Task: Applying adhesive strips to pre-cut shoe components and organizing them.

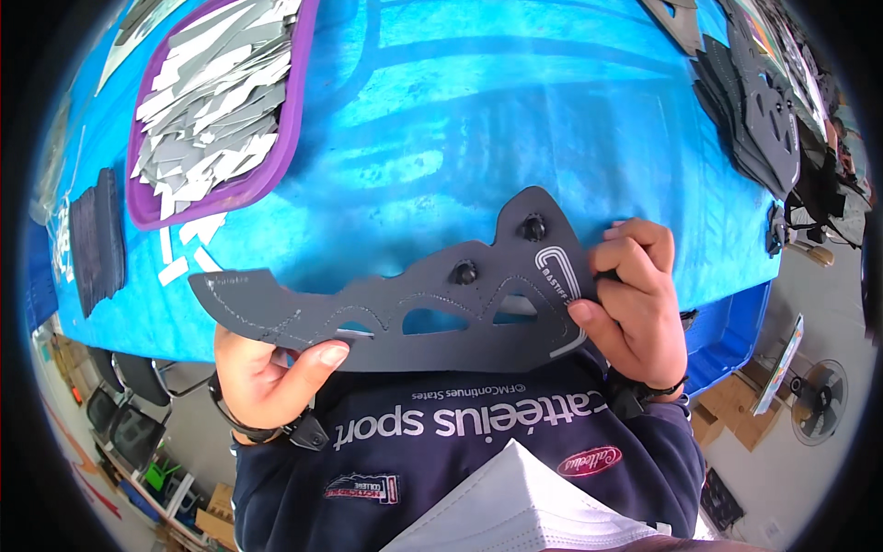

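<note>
- Dark stack (98, 241): on the blue desk (552, 120), apart from the hands, perhaps for tidiness.
- Purple tub (296, 110): seems to keep loose strips (216, 101) together.
- Left grip (262, 373): thumb and fingers pinch the panel's left end.
- Dark panel (441, 354): held at the desk's near edge, likely to face the wearer.
- Right grip (639, 308): pinches the opposite end, presumably for balance.

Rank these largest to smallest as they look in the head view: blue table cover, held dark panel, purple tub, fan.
1. Blue table cover
2. Dark panel and purple tub: too alike to rank
3. Fan
</note>
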Motion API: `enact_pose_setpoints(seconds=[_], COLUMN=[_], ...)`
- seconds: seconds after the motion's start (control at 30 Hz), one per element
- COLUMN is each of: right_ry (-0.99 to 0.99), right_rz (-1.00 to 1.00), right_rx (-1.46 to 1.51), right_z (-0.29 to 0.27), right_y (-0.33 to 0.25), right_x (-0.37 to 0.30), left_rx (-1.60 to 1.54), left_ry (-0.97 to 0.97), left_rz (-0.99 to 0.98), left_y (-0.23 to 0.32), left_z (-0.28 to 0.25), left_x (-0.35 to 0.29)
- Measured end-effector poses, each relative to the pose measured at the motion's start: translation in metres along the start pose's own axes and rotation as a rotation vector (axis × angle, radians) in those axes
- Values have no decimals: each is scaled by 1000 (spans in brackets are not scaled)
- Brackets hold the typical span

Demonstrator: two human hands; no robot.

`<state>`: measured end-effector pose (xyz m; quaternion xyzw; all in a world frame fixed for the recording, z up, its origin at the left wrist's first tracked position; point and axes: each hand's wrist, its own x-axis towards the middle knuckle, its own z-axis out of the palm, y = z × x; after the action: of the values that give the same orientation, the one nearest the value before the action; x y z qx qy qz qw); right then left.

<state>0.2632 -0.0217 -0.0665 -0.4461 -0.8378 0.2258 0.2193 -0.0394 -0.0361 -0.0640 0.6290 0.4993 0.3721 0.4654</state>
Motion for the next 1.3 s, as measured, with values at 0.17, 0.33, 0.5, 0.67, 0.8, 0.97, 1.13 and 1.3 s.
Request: enact_pose_setpoints(seconds=[0.17, 0.33, 0.5, 0.67, 0.8, 0.97, 1.13, 1.3], right_ry=[1, -3, -9, 2, 14, 8, 24, 12], right_rz=[91, 107, 100, 77, 57, 82, 80, 73], right_rx=[-8, -35, -52, -51, -23, -39, -43, -50], right_z=[1, 3, 3, 3, 5, 5, 4, 5], right_y=[-3, -2, -2, -3, -2, -1, 0, 0], right_x=[3, 4, 5, 5, 3, -1, -3, -1], left_rx=[148, 224, 240, 234, 280, 395, 421, 459], left_ry=[31, 35, 30, 34, 68, 82, 70, 77], left_rz=[29, 54, -58, -23, -33, -10, -3, -21], left_y=[-2, 0, 4, 0, 6, 4, 4, 5], left_z=[0, 5, 4, 3, 6, 10, 13, 13], left_x=[3, 12, 12, 13, 13, 19, 19, 19])
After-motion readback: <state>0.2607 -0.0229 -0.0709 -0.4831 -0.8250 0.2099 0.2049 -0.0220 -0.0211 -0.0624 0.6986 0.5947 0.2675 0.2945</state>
